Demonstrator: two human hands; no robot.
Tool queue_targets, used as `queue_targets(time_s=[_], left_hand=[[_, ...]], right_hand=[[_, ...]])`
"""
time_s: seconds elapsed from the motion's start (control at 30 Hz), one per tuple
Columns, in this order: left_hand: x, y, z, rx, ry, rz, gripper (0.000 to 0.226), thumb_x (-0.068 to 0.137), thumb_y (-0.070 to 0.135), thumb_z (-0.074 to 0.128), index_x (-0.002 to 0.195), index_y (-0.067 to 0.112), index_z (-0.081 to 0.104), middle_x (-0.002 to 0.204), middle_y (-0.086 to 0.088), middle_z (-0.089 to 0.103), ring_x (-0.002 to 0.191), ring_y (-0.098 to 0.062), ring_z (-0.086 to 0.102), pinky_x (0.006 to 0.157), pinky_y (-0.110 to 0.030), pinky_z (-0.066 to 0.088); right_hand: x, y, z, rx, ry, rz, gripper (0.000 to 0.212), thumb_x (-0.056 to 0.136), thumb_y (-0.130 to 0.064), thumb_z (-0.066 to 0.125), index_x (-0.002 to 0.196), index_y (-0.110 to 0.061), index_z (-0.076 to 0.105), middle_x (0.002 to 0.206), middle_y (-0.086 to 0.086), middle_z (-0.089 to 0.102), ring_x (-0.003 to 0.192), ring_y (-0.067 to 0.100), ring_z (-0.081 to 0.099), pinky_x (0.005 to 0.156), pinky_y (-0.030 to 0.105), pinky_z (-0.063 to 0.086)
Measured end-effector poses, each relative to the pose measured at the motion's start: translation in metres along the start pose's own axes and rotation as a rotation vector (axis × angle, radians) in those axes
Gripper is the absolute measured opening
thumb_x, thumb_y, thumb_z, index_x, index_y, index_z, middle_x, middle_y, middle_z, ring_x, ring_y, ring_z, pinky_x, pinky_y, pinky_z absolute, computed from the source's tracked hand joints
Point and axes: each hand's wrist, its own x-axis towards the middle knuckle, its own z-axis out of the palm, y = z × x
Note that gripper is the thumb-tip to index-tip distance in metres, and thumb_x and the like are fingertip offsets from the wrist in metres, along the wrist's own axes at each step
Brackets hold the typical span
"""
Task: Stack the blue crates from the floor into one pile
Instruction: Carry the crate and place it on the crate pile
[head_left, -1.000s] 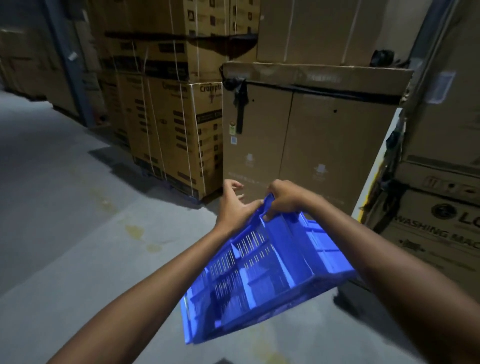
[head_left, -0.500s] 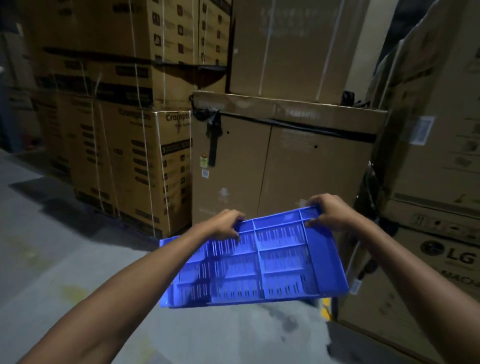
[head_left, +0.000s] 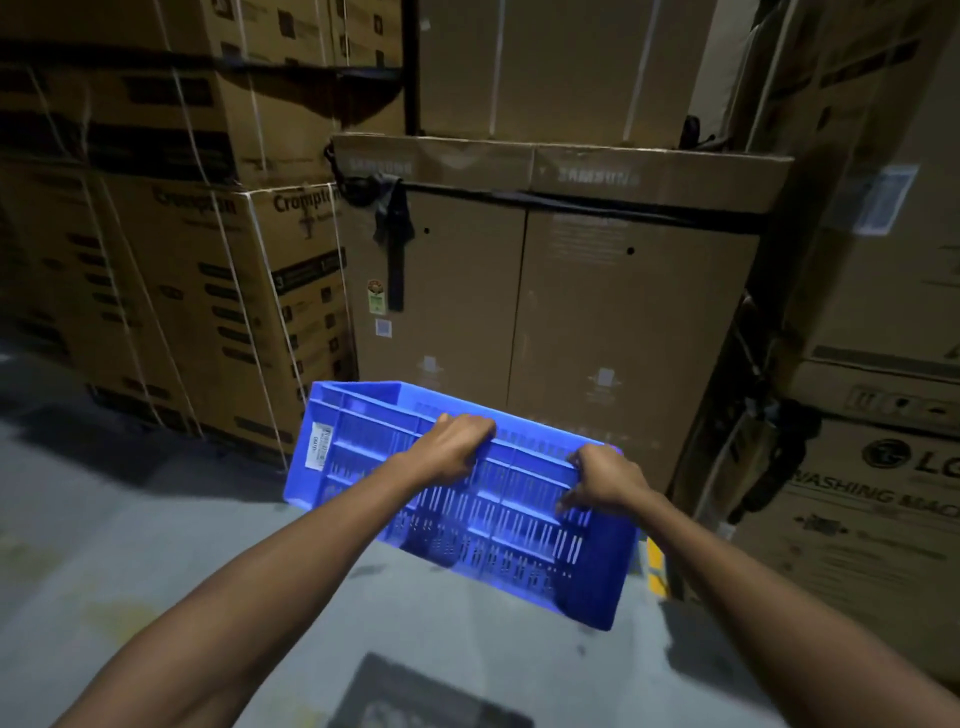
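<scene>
Both hands are clamped on one blue crate (head_left: 467, 499), which hangs in the air above the grey floor (head_left: 156, 545), in front of a wall of stacked cardboard boxes. The left hand (head_left: 452, 447) grips the crate's upper long edge near its middle, fingers curled over the rim. The right hand (head_left: 602, 480) grips the same side further to the right, fingers hooked into the slotted wall. The hands are apart from each other, with a stretch of blue plastic between them.

The crate is tilted, its slotted side wall facing the camera and its far left corner raised. A small white label (head_left: 319, 444) sits on the left end of that wall.

Directly behind the crate stands a tall brown box (head_left: 545, 291) bound with a black strap (head_left: 396, 249). To the left are strapped cartons (head_left: 218, 291) printed with dark lettering. To the right is a washing machine box (head_left: 872, 499). A dark, blurred object (head_left: 426, 696) lies on the floor at the bottom edge of the view; what it is cannot be told.
</scene>
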Motion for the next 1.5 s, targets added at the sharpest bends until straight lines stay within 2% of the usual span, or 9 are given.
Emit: queue_targets(time_s=[0.13, 0.3, 0.43, 0.57, 0.7, 0.97, 1.1, 1.33, 1.5], left_hand=[[0.019, -0.022, 0.025, 0.082, 0.035, -0.004, 0.034, 0.084, 0.004, 0.059, 0.114, 0.016, 0.049, 0.112, -0.006, 0.055, 0.107, -0.030, 0.050, 0.082, -0.042, 0.037], [0.056, -0.049, 0.076, 0.161, -0.010, -0.028, 0.044, 0.079, 0.006, 0.066, 0.118, 0.017, 0.049, 0.111, -0.007, 0.051, 0.105, -0.031, 0.051, 0.082, -0.042, 0.040], [0.095, -0.080, 0.145, 0.205, -0.057, -0.015, 0.042, 0.079, 0.005, 0.063, 0.118, 0.016, 0.050, 0.112, -0.009, 0.050, 0.104, -0.031, 0.049, 0.080, -0.041, 0.037], [0.122, -0.125, 0.259, 0.216, -0.005, 0.001, 0.039, 0.073, -0.003, 0.061, 0.106, 0.016, 0.051, 0.101, -0.009, 0.051, 0.093, -0.032, 0.050, 0.075, -0.041, 0.039], [0.128, -0.167, 0.408, 0.240, 0.062, 0.063, 0.046, 0.053, -0.006, 0.072, 0.088, 0.016, 0.053, 0.081, -0.006, 0.049, 0.074, -0.030, 0.050, 0.059, -0.036, 0.039], [0.109, -0.220, 0.695, 0.218, 0.124, 0.075, 0.041, 0.058, -0.003, 0.078, 0.087, 0.016, 0.057, 0.079, -0.003, 0.048, 0.070, -0.025, 0.045, 0.056, -0.032, 0.032], [0.099, -0.229, 0.806, 0.195, 0.066, 0.060, 0.042, 0.057, -0.002, 0.081, 0.085, 0.017, 0.056, 0.078, -0.002, 0.046, 0.068, -0.023, 0.041, 0.056, -0.031, 0.026], [0.089, -0.238, 0.910, 0.222, -0.039, 0.016, 0.052, 0.042, 0.004, 0.086, 0.082, 0.018, 0.056, 0.077, -0.001, 0.047, 0.066, -0.022, 0.045, 0.056, -0.029, 0.025], [0.085, -0.251, 0.947, 0.180, -0.083, -0.025, 0.047, 0.048, 0.007, 0.083, 0.084, 0.019, 0.055, 0.081, -0.002, 0.048, 0.072, -0.025, 0.050, 0.058, -0.030, 0.026]], right_hand=[[0.039, 0.004, 0.013, -0.013, 0.052, 0.002, 0.053, 0.059, -0.049, 0.085, 0.103, -0.024, 0.068, 0.103, -0.001, 0.071, 0.104, 0.025, 0.064, 0.076, 0.035, 0.050], [0.095, 0.021, 0.045, -0.087, 0.124, -0.034, 0.033, 0.071, -0.043, 0.079, 0.093, -0.023, 0.065, 0.096, 0.002, 0.071, 0.096, 0.029, 0.067, 0.067, 0.033, 0.042], [0.151, 0.040, 0.108, -0.094, 0.139, -0.044, 0.024, 0.076, -0.031, 0.071, 0.078, -0.017, 0.052, 0.084, 0.004, 0.068, 0.087, 0.032, 0.066, 0.062, 0.033, 0.042], [0.211, 0.061, 0.209, -0.084, 0.151, -0.029, 0.014, 0.078, -0.026, 0.064, 0.083, -0.020, 0.052, 0.089, 0.005, 0.069, 0.090, 0.032, 0.065, 0.064, 0.033, 0.036], [0.269, 0.091, 0.351, -0.068, 0.180, -0.012, 0.023, 0.081, -0.031, 0.065, 0.080, -0.024, 0.043, 0.090, 0.003, 0.067, 0.090, 0.031, 0.064, 0.063, 0.032, 0.035], [0.340, 0.145, 0.637, -0.097, 0.257, 0.014, 0.012, 0.086, -0.031, 0.060, 0.087, -0.022, 0.052, 0.086, 0.003, 0.068, 0.084, 0.029, 0.065, 0.063, 0.031, 0.037], [0.362, 0.172, 0.750, -0.084, 0.240, 0.038, 0.012, 0.085, -0.030, 0.058, 0.089, -0.019, 0.054, 0.083, 0.002, 0.068, 0.080, 0.027, 0.065, 0.066, 0.033, 0.049], [0.381, 0.196, 0.850, -0.121, 0.253, 0.045, 0.010, 0.084, -0.027, 0.058, 0.090, -0.019, 0.055, 0.092, 0.003, 0.070, 0.087, 0.032, 0.065, 0.063, 0.032, 0.032], [0.395, 0.197, 0.897, -0.189, 0.193, 0.094, 0.030, 0.056, -0.026, 0.081, 0.064, -0.020, 0.053, 0.057, 0.002, 0.064, 0.052, 0.027, 0.061, 0.051, 0.027, 0.024]])
